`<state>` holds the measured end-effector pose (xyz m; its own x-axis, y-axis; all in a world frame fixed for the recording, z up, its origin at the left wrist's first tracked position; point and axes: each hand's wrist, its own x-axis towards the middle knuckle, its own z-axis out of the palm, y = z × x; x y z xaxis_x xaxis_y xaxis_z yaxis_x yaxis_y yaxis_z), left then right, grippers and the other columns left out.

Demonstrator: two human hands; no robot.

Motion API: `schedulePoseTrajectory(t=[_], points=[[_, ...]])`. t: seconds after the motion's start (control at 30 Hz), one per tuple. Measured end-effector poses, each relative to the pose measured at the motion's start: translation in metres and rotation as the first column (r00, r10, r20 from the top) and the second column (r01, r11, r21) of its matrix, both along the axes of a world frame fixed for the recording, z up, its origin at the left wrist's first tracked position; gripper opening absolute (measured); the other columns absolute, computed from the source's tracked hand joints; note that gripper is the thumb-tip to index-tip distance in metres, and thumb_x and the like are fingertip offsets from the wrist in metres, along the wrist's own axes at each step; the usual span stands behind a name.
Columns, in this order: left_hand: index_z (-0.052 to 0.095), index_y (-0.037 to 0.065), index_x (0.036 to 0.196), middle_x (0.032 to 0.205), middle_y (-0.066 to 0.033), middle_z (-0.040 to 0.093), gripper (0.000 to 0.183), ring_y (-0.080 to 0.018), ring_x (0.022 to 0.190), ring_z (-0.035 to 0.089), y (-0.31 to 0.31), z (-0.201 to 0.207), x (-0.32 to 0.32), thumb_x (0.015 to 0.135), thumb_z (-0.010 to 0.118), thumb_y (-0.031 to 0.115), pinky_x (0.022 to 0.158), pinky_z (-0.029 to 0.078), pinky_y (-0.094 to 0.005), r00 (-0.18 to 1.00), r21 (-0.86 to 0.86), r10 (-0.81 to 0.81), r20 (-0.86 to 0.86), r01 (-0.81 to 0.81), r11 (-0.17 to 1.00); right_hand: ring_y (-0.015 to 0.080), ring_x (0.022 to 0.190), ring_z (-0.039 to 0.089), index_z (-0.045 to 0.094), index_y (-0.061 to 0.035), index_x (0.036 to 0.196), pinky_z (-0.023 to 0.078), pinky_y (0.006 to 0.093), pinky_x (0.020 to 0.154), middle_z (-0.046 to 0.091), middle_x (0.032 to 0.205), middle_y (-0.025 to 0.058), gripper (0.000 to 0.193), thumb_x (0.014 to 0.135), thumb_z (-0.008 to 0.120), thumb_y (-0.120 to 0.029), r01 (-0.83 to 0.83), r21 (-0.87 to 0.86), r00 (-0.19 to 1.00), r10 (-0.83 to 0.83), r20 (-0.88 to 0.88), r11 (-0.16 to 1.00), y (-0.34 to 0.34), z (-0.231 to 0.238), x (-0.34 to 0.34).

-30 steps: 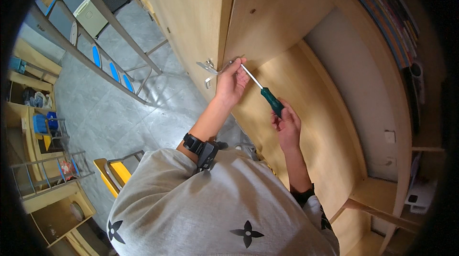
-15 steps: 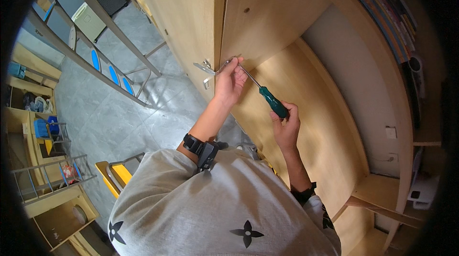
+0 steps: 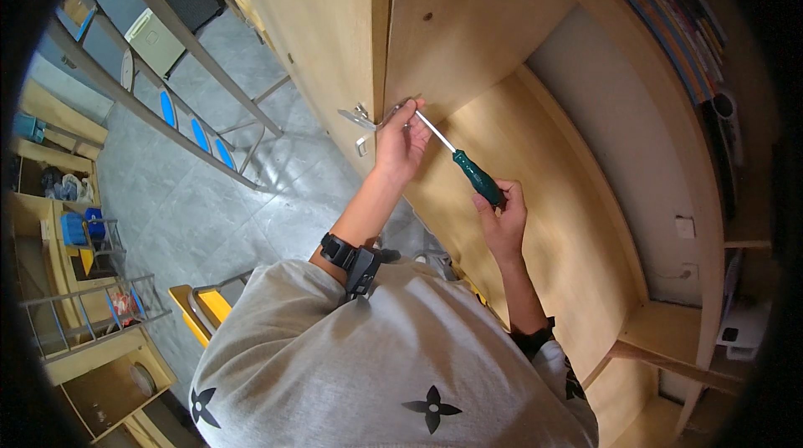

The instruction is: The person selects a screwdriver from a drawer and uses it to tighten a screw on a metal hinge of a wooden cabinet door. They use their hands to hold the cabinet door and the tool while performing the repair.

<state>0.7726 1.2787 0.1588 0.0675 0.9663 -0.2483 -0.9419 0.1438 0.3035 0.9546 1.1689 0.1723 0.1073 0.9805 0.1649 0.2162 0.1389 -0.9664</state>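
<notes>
My right hand point(image 3: 505, 218) grips the dark green handle of a screwdriver point(image 3: 478, 174) from its butt end. The shaft slants up and left to the fingertips of my left hand point(image 3: 402, 143). Those fingers are pinched together around the tip, beside a bent silver metal hasp point(image 3: 360, 118) at the edge of a wooden cabinet door point(image 3: 470, 25). What the left fingers hold is hidden, and so is the screwdriver's very tip. A small metal loop point(image 3: 362, 147) sits just below the hasp.
A grey metal ladder with blue treads point(image 3: 199, 132) stands at the left over a grey tiled floor point(image 3: 209, 214). Wooden cabinet panels surround the hands, and a yellow chair point(image 3: 191, 314) is near my left side. Books point(image 3: 669, 21) line a shelf at the upper right.
The screwdriver's shaft catches the light more brightly now. Both hands stay in almost the same place, the right one shifted very slightly.
</notes>
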Motion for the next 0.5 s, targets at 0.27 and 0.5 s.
schedulePoseTrajectory(t=[0.27, 0.5], points=[[0.059, -0.002, 0.09, 0.064, 0.0015, 0.047, 0.012, -0.0084, 0.055, 0.041, 0.001, 0.0, 0.001, 0.086, 0.058, 0.01, 0.05, 0.036, -0.0209, 0.996, -0.041, 0.077, -0.047, -0.079, 0.996, 0.0135, 0.05, 0.049, 0.054, -0.0018, 0.103, 0.031, 0.023, 0.043, 0.058, 0.066, 0.0091, 0.06, 0.093, 0.029, -0.055, -0.532, -0.508, 0.691, 0.001, -0.723, 0.678, 0.006, 0.014, 0.011], [0.056, 0.0, 0.095, 0.067, 0.0014, 0.047, 0.012, -0.0072, 0.055, 0.041, -0.003, 0.004, -0.001, 0.086, 0.057, 0.008, 0.05, 0.035, -0.0205, 0.999, 0.01, 0.017, -0.039, -0.017, 1.0, 0.0132, 0.062, 0.053, 0.052, -0.0007, 0.097, 0.041, 0.0229, 0.055, 0.055, 0.071, 0.006, 0.03, 0.09, 0.055, -0.029, -0.188, -0.344, 0.903, 0.025, -0.428, 0.92, 0.002, 0.003, -0.001]])
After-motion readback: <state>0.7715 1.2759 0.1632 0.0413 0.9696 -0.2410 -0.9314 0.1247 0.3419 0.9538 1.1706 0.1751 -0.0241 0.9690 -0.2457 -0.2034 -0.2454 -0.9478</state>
